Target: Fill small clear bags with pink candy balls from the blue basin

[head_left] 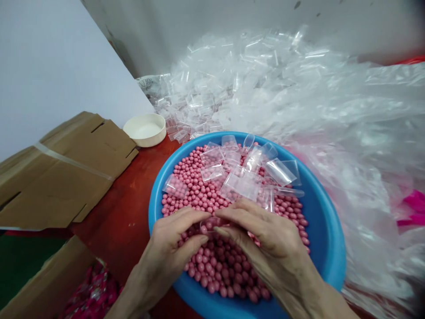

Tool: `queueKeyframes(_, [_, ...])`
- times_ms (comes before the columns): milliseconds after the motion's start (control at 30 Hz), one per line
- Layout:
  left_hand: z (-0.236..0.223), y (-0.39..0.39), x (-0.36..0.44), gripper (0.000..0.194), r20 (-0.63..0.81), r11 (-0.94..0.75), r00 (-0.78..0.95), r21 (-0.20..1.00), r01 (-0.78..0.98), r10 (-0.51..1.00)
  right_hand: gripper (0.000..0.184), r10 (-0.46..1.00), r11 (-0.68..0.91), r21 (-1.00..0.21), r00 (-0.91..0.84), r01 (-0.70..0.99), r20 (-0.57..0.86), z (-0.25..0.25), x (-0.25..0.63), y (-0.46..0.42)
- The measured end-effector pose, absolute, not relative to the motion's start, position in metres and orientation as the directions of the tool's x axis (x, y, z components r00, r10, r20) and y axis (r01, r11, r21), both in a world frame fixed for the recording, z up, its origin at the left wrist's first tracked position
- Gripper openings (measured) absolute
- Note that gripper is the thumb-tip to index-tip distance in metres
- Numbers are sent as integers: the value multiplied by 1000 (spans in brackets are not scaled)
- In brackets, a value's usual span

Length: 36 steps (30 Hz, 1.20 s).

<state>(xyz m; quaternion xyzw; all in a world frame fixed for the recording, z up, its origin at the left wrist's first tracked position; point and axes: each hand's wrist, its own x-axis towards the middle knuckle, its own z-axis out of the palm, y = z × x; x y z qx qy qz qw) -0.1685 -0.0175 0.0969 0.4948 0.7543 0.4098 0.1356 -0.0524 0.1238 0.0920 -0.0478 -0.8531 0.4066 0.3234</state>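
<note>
Clear plastic piece (206,225) sits between the two hands, just above the pink beads (229,270) in the blue basin (337,248). Its exposed part lies to the right of the left hand's (172,237) thumb tip and to the left of the right hand's (265,230) fingertips. Long axis appears to run roughly left to right, from one hand toward the other; the right end is covered by fingers, so full length cannot be told. Right hand: thumb and forefinger close together, apparently pinching the covered end. Left hand: thumb and forefinger parted, the free end in the gap between them, forefinger tip at the upper edge; cannot tell whether it presses on the piece. Both hands are about equally near, right having the firmer hold by my reading. Loose clear pieces (244,186) lie on the beads beyond the fingertips, apart from both hands.
</note>
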Motion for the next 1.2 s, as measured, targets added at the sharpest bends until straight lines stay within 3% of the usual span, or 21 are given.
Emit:
queueKeyframes(100, [102, -20, -169, 24, -13, 323, -618, 862, 392, 786, 16, 421, 672, -726, -731, -147, 538, 90, -49, 128])
queueKeyframes(167, [104, -20, -169, 24, -68, 344, -626, 879, 331, 777, 15, 409, 696, -710, -753, -107, 515, 87, -47, 129])
queueKeyframes(333, [105, -14, -166, 23, 26, 370, -684, 825, 426, 729, 13, 365, 786, -618, -794, -17, 487, 78, -42, 127])
queueKeyframes(433, [107, -11, -164, 26, 72, 327, -643, 815, 478, 762, 22, 391, 739, -673, -797, -26, 460, 79, -43, 122])
queueKeyframes(533, [107, -11, -162, 28, 64, 291, -591, 826, 484, 804, 18, 369, 648, -756, -828, -98, 423, 83, -47, 119])
queueKeyframes(633, [107, -14, -163, 30, 9, 257, -564, 884, 392, 826, 12, 352, 588, -794, -833, -158, 427, 87, -48, 120])
queueKeyframes(800, [102, -16, -162, 45, -70, 244, -617, 948, 202, 784, 9, 408, 705, -697, -731, -127, 546, 95, -51, 121])
queueKeyframes(900, [99, -12, -159, 40, -126, 268, -562, 947, 178, 818, 8, 407, 685, -720, -761, -112, 505, 95, -54, 119])
queueKeyframes(1000, [99, -7, -156, 37, -180, 240, -535, 970, 43, 825, 10, 452, 666, -742, -746, -82, 489, 93, -55, 117])
queueKeyframes(1200, [99, -1, -156, 41, -180, 154, -509, 984, -93, 842, 21, 362, 789, -607, -729, -91, 580, 88, -52, 119])
